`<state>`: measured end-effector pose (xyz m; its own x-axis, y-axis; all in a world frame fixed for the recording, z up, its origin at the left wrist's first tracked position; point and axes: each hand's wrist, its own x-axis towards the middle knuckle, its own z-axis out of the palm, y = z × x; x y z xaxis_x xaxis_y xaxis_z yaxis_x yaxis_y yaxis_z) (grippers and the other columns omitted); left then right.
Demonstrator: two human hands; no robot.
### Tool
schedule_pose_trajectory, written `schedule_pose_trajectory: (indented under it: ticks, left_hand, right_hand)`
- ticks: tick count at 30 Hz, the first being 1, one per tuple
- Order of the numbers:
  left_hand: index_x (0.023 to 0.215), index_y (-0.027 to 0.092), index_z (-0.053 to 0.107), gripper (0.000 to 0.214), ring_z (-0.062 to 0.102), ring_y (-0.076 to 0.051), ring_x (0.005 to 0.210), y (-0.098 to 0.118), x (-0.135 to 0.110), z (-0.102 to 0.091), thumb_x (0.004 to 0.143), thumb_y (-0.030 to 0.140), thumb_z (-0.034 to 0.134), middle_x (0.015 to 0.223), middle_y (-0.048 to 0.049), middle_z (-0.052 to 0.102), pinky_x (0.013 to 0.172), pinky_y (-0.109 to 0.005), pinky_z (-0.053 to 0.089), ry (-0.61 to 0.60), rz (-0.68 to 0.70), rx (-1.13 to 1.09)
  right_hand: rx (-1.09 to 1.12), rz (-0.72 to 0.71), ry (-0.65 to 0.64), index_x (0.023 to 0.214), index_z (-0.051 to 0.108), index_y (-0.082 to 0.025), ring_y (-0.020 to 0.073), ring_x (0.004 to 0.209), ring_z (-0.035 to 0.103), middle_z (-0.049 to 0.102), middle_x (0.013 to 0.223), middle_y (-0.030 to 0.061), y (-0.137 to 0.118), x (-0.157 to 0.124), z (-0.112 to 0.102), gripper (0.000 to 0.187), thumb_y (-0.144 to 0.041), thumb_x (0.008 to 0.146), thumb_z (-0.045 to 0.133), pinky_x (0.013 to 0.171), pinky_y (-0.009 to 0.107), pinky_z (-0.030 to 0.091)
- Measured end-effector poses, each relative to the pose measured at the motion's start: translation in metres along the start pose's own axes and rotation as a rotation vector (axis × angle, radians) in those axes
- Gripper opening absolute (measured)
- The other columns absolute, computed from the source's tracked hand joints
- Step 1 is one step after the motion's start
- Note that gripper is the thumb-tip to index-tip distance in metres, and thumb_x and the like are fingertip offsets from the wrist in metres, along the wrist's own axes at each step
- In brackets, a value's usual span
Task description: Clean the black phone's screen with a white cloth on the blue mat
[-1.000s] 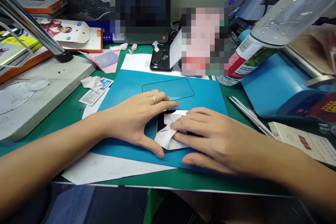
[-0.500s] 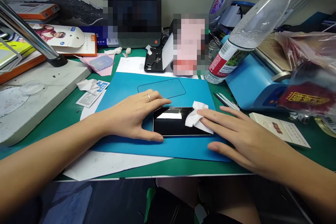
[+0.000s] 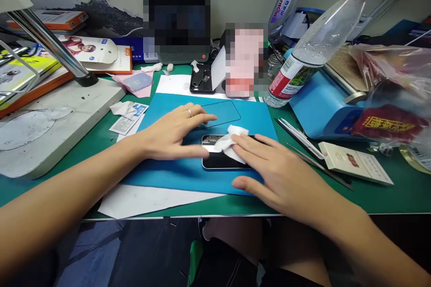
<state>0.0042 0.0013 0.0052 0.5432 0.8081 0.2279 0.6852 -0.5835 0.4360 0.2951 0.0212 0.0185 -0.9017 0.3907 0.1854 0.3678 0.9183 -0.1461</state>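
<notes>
A smartphone [image 3: 215, 161] lies flat, its glossy black screen facing up, on a blue mat [image 3: 188, 179]. Under the fingertips of my right hand [image 3: 269, 161] a crumpled white wipe [image 3: 227, 142] is pressed against the screen; the hand covers the phone's right part. My left hand [image 3: 177, 130], with a ring on one finger, hovers open at the phone's left end. Its thumb tip reaches the left edge; I cannot tell whether it touches. Behind the phone, a clear screen protector with a black border [image 3: 232, 110] lies on the mat, partly hidden by my left fingers.
A lamp base [image 3: 97, 103] stands left, near torn wipe packets [image 3: 126, 121]. Tweezers [image 3: 323, 168] and a small white box [image 3: 357, 161] lie right. Behind them are a tilted bottle [image 3: 299, 76] and a blue device [image 3: 323, 103]. An open black case [image 3: 202, 78] sits at the back.
My right hand has slid the wipe leftward across the screen. My left thumb has moved up from the phone's lower edge to its left end. The camera view has shifted slightly.
</notes>
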Motion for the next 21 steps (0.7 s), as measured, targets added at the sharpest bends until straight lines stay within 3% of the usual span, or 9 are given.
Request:
schedule_pose_trajectory:
  ticks: [2,5,8,11,16,21]
  left_hand:
    - [0.14,0.017,0.056,0.065,0.054,-0.032,0.117,-0.003,-0.001,-0.004,0.104,0.065,0.029,0.128,-0.0146,0.061,0.105,-0.052,0.043,0.071,-0.053,0.018]
    - [0.134,0.018,0.06,0.052,0.053,-0.031,0.119,-0.009,-0.003,-0.006,0.106,0.051,0.032,0.129,-0.0129,0.061,0.108,-0.052,0.041,0.18,-0.16,0.104]
    - [0.131,0.017,0.062,0.051,0.052,-0.033,0.121,-0.015,-0.004,-0.006,0.103,0.054,0.042,0.13,-0.0138,0.061,0.108,-0.053,0.042,0.19,-0.229,0.153]
    - [0.132,0.017,0.061,0.056,0.051,-0.035,0.125,-0.02,-0.006,-0.006,0.099,0.061,0.049,0.133,-0.0148,0.06,0.109,-0.055,0.041,0.154,-0.233,0.166]
    - [0.136,0.017,0.058,0.063,0.05,-0.035,0.131,-0.02,-0.008,-0.005,0.097,0.066,0.052,0.138,-0.016,0.057,0.114,-0.056,0.039,0.126,-0.246,0.149]
    - [0.141,0.017,0.055,0.067,0.05,-0.034,0.135,-0.018,-0.008,-0.003,0.097,0.067,0.05,0.143,-0.0154,0.056,0.115,-0.053,0.04,0.087,-0.265,0.155]
  right_hand:
    - [0.039,-0.019,0.006,0.139,0.063,-0.007,0.0334,0.142,0.053,0.06,0.149,0.0195,-0.013,0.019,0.007,0.065,-0.058,0.104,0.045,0.118,0.054,0.044]
    - [0.04,-0.022,0.007,0.139,0.062,-0.002,0.0342,0.144,0.05,0.059,0.149,0.0219,-0.033,0.034,0.016,0.072,-0.062,0.104,0.042,0.122,0.054,0.038]
    - [0.005,-0.036,0.021,0.138,0.062,-0.001,0.0337,0.145,0.049,0.056,0.152,0.0231,-0.051,0.027,0.02,0.072,-0.061,0.104,0.043,0.123,0.052,0.036]
    - [-0.007,-0.045,0.038,0.138,0.062,-0.003,0.0316,0.144,0.051,0.056,0.153,0.0192,-0.061,0.009,0.019,0.068,-0.059,0.105,0.041,0.118,0.051,0.042]
    - [-0.037,0.04,0.076,0.133,0.067,-0.01,0.0277,0.132,0.063,0.062,0.148,0.0128,-0.047,-0.03,0.005,0.052,-0.047,0.109,0.039,0.106,0.05,0.049]
    - [-0.102,0.129,0.075,0.139,0.061,-0.014,0.0295,0.132,0.063,0.063,0.147,0.013,-0.022,-0.065,-0.003,0.045,-0.042,0.107,0.046,0.105,0.051,0.048]
